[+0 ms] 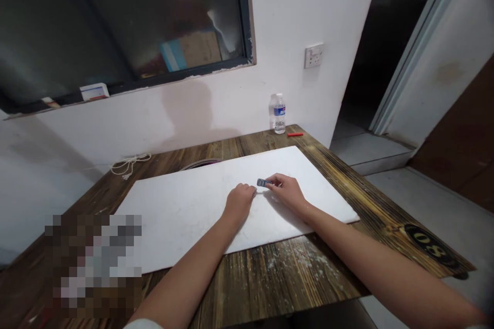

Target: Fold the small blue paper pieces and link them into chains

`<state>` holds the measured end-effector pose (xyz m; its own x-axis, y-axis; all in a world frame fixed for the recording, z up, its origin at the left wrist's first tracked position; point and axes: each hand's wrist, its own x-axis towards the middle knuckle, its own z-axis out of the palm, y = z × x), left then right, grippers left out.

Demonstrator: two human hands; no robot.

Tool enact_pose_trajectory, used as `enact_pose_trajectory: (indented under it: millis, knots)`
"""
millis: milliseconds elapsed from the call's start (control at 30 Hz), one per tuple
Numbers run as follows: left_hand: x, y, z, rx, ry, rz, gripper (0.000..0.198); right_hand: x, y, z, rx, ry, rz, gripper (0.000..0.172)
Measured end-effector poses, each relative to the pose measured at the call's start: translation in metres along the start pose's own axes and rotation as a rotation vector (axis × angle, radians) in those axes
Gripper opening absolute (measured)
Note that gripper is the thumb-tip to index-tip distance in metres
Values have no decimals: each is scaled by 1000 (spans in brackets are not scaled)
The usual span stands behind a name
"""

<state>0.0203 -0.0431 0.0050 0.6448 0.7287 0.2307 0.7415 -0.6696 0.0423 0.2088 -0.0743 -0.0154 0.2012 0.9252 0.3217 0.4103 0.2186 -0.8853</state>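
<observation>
Flat indoor light, soft shadow [187,110] on wall [116,136], wide-angle edge bending, pixelated patch [92,264] lower left.

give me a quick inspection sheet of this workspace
surface: wooden table with a white board lying on it; white dust on the wood near the front edge
job's things: small blue object, pinched in the right hand
clutter: water bottle, red stick, black round number tag; a pixelated patch hides the table's lower left
hands: left hand rests on the board beside the blue object, holding nothing visible; right hand grips the object
cables: coiled white cord at the table's far left edge
surroundings: white wall with wall socket, window, doorway at right
</observation>
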Motion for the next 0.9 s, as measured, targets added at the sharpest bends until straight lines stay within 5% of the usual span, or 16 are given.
enact_pose_trajectory:
  millis: [500, 900]
  knots:
    - [-2, 21, -11, 172, -212, 38, 24, 1, 3, 2, 68, 10, 39, 18]
    - [-5, 23, -10, 91, -156, -7, 26, 1, 2, 3, 82, 17, 44, 21]
